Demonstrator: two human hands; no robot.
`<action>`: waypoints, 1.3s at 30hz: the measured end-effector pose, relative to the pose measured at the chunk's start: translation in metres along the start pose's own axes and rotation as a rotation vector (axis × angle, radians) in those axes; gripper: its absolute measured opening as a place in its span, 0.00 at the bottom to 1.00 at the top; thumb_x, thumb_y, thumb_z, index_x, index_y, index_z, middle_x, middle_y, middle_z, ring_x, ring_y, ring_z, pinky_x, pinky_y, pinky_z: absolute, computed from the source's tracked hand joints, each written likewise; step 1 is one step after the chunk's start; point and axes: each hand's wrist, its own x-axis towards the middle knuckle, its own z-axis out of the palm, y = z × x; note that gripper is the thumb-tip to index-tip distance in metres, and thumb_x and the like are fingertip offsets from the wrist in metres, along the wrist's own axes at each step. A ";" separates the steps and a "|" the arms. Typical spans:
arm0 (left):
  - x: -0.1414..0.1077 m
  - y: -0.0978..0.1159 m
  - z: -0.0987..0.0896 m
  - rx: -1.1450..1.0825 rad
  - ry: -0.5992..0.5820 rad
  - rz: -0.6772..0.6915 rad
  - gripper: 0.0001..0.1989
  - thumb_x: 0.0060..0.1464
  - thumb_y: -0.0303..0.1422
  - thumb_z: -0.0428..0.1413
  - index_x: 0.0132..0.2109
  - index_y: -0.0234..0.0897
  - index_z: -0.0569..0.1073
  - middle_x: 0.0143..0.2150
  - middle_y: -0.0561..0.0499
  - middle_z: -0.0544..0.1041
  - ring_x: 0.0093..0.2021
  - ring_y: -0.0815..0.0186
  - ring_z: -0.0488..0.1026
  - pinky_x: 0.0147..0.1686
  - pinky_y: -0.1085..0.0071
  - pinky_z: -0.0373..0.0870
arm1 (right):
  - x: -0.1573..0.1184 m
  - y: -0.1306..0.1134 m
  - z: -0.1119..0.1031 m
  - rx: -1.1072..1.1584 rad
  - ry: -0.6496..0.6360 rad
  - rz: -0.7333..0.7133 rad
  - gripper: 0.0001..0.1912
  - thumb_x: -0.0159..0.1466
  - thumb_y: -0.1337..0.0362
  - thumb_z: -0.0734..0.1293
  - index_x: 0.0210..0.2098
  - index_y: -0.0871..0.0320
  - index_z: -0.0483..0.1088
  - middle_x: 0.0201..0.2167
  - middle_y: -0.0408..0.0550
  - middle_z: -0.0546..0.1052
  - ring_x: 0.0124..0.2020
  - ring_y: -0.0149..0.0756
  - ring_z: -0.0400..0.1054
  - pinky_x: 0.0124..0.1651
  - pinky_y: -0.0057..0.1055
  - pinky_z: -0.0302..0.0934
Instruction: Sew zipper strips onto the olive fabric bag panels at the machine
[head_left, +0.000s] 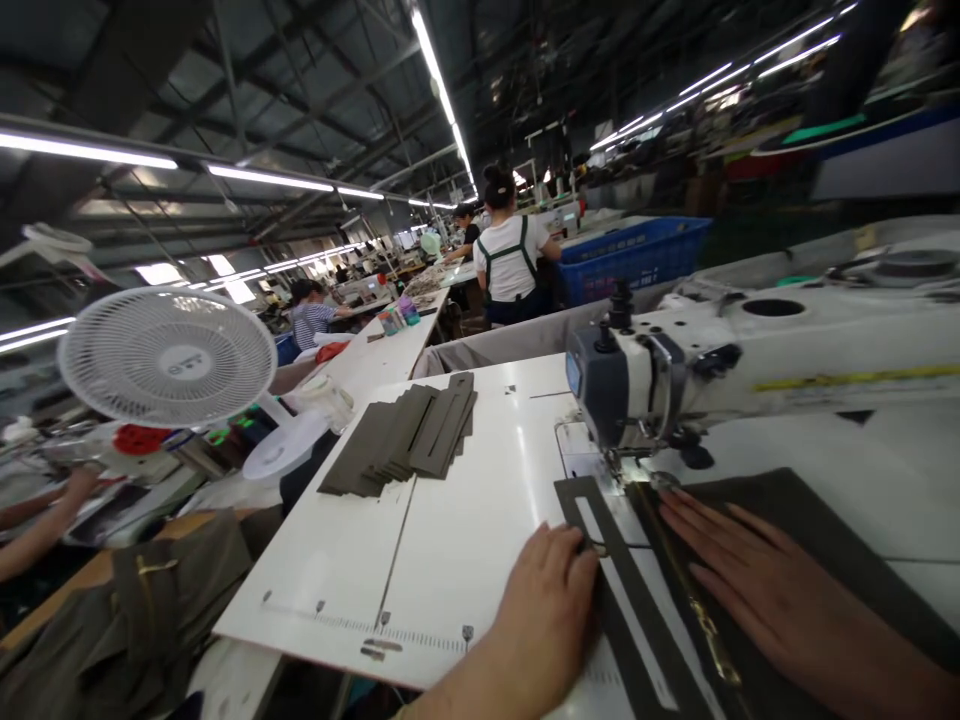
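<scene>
Head cam: machine (637, 375) stood over cloth (795, 510) edge; stack (397, 435), fan (169, 355) to L. Strip (637, 600), zip (709, 630) ran lengthwise, machine to lower R. L hand (547, 600) curled at strip, grip unclear; R hand (757, 580) flat, open on cloth.

Olive-grey fabric (795, 510), gold zip (709, 630), white fan (180, 358), blue crate (634, 262), blue-and-white striped shirt (310, 322)
</scene>
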 end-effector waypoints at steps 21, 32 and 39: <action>0.061 0.022 0.029 0.205 0.207 0.173 0.15 0.58 0.20 0.43 0.47 0.26 0.71 0.51 0.37 0.72 0.52 0.56 0.69 0.53 0.55 0.67 | 0.018 -0.017 -0.041 0.077 -0.155 0.068 0.29 0.60 0.72 0.56 0.62 0.64 0.51 0.59 0.57 0.60 0.60 0.42 0.52 0.57 0.46 0.49; 0.062 0.011 0.035 0.284 0.199 0.259 0.16 0.59 0.21 0.39 0.47 0.25 0.69 0.50 0.34 0.72 0.53 0.55 0.68 0.48 0.55 0.72 | 0.032 -0.022 -0.037 0.143 -0.028 0.200 0.24 0.63 0.67 0.57 0.59 0.58 0.57 0.54 0.52 0.68 0.53 0.43 0.60 0.54 0.45 0.48; 0.057 -0.013 0.033 0.285 0.126 0.322 0.23 0.59 0.24 0.42 0.61 0.34 0.58 0.53 0.40 0.71 0.51 0.58 0.70 0.43 0.63 0.74 | 0.035 -0.019 -0.038 0.156 -0.037 0.228 0.23 0.65 0.59 0.56 0.58 0.56 0.59 0.53 0.57 0.68 0.52 0.48 0.61 0.52 0.47 0.48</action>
